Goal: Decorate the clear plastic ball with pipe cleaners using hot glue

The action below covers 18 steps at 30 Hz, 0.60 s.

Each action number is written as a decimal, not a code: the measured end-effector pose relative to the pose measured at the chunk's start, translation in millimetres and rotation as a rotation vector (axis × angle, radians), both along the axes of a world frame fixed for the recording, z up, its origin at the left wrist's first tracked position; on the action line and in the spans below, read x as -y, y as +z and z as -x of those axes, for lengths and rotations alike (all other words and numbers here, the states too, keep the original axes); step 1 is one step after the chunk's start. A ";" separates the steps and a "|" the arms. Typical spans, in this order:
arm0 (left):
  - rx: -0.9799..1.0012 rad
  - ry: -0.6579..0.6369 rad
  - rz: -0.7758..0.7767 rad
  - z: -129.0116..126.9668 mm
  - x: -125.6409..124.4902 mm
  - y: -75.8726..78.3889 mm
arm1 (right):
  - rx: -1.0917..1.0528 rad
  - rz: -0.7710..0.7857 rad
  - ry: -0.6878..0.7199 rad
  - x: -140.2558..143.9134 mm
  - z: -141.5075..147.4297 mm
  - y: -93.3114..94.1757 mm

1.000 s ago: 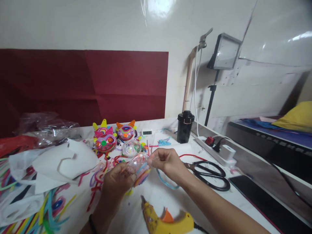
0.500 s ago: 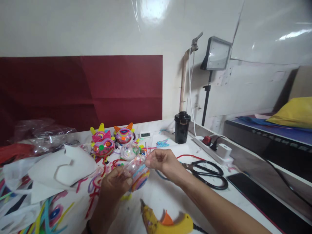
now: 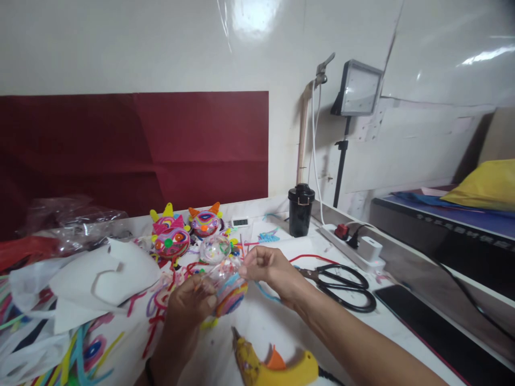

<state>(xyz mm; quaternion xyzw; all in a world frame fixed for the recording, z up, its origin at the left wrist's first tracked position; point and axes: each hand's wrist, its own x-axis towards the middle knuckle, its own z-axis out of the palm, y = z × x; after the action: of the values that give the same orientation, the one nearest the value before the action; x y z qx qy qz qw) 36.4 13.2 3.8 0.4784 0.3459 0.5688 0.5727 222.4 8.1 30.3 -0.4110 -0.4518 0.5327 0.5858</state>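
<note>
**Both hands on a clear ball above the bench**

The left hand (image 3: 192, 304) cups a clear plastic ball (image 3: 227, 284) from below and behind, fingers curled around it; coloured swirls of pink, orange and blue cover the ball's lower half. The right hand (image 3: 270, 269) meets the ball at its upper right side, thumb and fingertips pressed together in a pinch on a thin blue strand (image 3: 263, 292) that trails down from the ball toward the bench (image 3: 265, 327). The ball is held just above the bench, not resting on it.

Taking the ball as the landmark: just behind it lies a second clear ball (image 3: 214, 249), and farther behind stand two finished decorated balls, a pink one with yellow points (image 3: 171, 239) and one with orange points (image 3: 205, 222). In front of the ball lies a yellow glue gun (image 3: 273, 367). To its right, black scissors (image 3: 341, 292) lie flat, with a black canister (image 3: 301, 210) and a white power strip (image 3: 358, 247) behind them. To its left, white cut sheets (image 3: 100, 276) lie over loose coloured strands (image 3: 80, 348).
</note>
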 end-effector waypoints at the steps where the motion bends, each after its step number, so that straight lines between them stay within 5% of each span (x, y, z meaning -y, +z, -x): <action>1: 0.010 -0.010 0.013 -0.6 0.7 0.8 | -0.007 0.011 -0.006 0.2 -0.7 0.5; 18: 0.209 -0.257 0.024 -7.5 4.9 -4.1 | -0.230 0.079 0.237 1.1 -0.7 -2.0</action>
<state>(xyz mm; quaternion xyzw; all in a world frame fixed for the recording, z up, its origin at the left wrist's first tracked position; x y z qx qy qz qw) 43.9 8.2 -0.3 0.4502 0.2273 0.5333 0.6792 223.2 7.0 28.3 -0.3139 -0.4059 0.6589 0.5501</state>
